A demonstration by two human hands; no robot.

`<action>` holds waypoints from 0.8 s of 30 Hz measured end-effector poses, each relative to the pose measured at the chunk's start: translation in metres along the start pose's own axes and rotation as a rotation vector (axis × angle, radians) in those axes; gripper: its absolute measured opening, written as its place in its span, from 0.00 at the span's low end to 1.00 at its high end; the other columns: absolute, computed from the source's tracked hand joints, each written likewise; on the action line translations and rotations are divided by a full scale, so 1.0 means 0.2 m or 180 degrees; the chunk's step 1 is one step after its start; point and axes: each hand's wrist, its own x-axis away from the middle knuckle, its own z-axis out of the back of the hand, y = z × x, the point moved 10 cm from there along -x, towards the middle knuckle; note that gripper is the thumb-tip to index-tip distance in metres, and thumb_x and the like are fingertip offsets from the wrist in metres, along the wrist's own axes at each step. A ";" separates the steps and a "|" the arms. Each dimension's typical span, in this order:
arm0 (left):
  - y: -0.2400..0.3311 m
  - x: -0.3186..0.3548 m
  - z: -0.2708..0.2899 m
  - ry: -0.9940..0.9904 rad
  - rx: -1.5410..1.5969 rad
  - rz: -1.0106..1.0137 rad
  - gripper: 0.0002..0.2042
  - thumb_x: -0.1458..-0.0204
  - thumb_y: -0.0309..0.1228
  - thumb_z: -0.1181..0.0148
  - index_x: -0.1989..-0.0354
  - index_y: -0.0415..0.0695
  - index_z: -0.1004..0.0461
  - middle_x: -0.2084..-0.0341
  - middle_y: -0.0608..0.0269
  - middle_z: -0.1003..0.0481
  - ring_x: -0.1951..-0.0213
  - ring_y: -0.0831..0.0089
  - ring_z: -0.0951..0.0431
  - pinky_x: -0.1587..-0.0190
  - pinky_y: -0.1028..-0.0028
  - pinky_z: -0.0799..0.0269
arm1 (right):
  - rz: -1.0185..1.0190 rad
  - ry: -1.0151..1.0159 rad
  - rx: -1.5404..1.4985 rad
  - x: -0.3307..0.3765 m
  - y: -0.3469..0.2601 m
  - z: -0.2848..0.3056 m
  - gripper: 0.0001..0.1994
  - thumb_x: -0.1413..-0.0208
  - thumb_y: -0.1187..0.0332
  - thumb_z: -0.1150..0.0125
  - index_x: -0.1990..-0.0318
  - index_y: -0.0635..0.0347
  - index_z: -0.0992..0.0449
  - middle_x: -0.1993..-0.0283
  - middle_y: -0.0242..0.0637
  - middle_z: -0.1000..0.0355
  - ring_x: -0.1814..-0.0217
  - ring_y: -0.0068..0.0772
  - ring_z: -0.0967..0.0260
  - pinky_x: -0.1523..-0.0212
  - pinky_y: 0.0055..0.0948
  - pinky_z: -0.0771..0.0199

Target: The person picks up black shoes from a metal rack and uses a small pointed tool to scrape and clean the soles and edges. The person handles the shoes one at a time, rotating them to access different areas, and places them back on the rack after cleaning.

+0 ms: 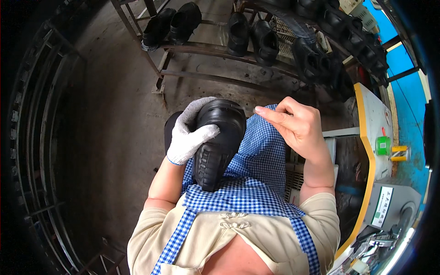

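A black shoe (229, 130) rests upright over my lap, its ribbed sole facing partly toward me. Around its side my left hand (187, 140), in a white knitted glove, is closed, with the thumb pressed against the shoe. Bare, my right hand (300, 126) hovers just right of the shoe without touching it. Its thumb and fingertips are pinched together; whatever they hold, if anything, is too small to make out. Under the shoe spreads a blue-and-white checked apron (261, 146).
Ahead, a metal rack (206, 49) carries several black shoes (265, 41). At the right stands a white worktable with a yellow edge (364, 133), bearing a green roll of tape (383, 145) and a grey machine (396, 201). Another metal rack (39, 128) lines the left.
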 end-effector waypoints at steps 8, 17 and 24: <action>-0.03 -0.01 -0.02 -0.0076 0.0078 0.0065 0.34 0.59 0.32 0.25 0.41 0.37 0.31 0.49 0.55 0.25 0.46 0.65 0.25 0.40 0.66 0.32 | 0.0018 -0.0040 0.0077 -0.04 -0.05 -0.01 0.21 0.55 0.73 0.29 0.52 0.39 0.16 0.75 0.30 0.33 0.80 0.26 0.32 0.81 0.27 0.32; -0.03 -0.01 -0.03 -0.0181 0.0011 0.0047 0.33 0.58 0.31 0.26 0.41 0.37 0.31 0.48 0.56 0.26 0.46 0.65 0.26 0.39 0.67 0.32 | -0.0117 0.0158 -0.0059 0.01 -0.03 -0.05 0.22 0.56 0.74 0.29 0.51 0.38 0.17 0.76 0.30 0.34 0.80 0.26 0.32 0.81 0.28 0.31; -0.04 -0.01 -0.04 -0.0205 -0.0165 0.0022 0.34 0.59 0.32 0.25 0.41 0.37 0.30 0.48 0.55 0.26 0.46 0.65 0.26 0.39 0.67 0.32 | -0.0216 0.0421 -0.0165 0.01 -0.01 -0.10 0.20 0.53 0.74 0.30 0.51 0.41 0.17 0.76 0.30 0.34 0.80 0.24 0.33 0.81 0.27 0.33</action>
